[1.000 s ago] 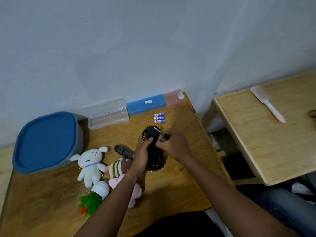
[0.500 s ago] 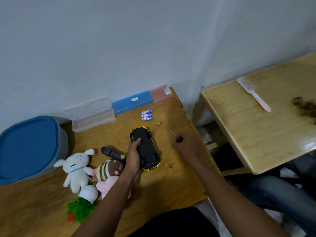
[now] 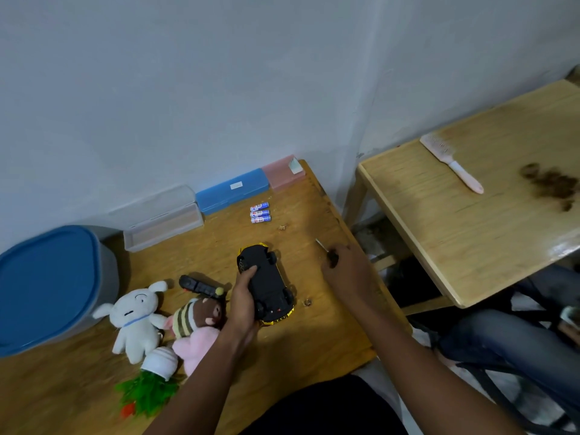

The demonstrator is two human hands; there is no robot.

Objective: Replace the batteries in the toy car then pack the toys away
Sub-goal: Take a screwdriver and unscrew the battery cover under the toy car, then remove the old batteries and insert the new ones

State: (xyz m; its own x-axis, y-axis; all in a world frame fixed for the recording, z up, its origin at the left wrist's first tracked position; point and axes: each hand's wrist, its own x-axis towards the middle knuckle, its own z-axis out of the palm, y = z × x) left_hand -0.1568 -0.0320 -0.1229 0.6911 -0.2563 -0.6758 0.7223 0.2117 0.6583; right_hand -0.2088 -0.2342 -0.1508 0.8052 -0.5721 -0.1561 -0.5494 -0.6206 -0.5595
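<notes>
A yellow toy car [image 3: 268, 284] lies upside down on the wooden table [image 3: 314, 337], its black underside up. My left hand [image 3: 243, 304] grips its left side. To the right, near the table's edge, my right hand [image 3: 343, 271] holds a small screwdriver [image 3: 326, 251] with its metal tip pointing up and left. Three blue-and-white batteries [image 3: 260, 212] lie side by side behind the car. A black remote [image 3: 199, 285] rests left of the car. A white plush [image 3: 135, 318], a pink and striped plush [image 3: 194, 324] and a toy plant in a white pot [image 3: 150, 383] lie at the front left.
A grey tub with a blue lid [image 3: 47, 287] stands at the far left. Clear [image 3: 161, 219], blue [image 3: 232, 189] and pink [image 3: 282, 171] boxes line the wall. A second table [image 3: 439, 233] on the right holds a pink brush [image 3: 452, 163]. Small crumbs [image 3: 307, 302] lie near the car.
My right hand pulled the screwdriver away from the car's underside and moved right toward the table edge. My left hand kept hold of the car.
</notes>
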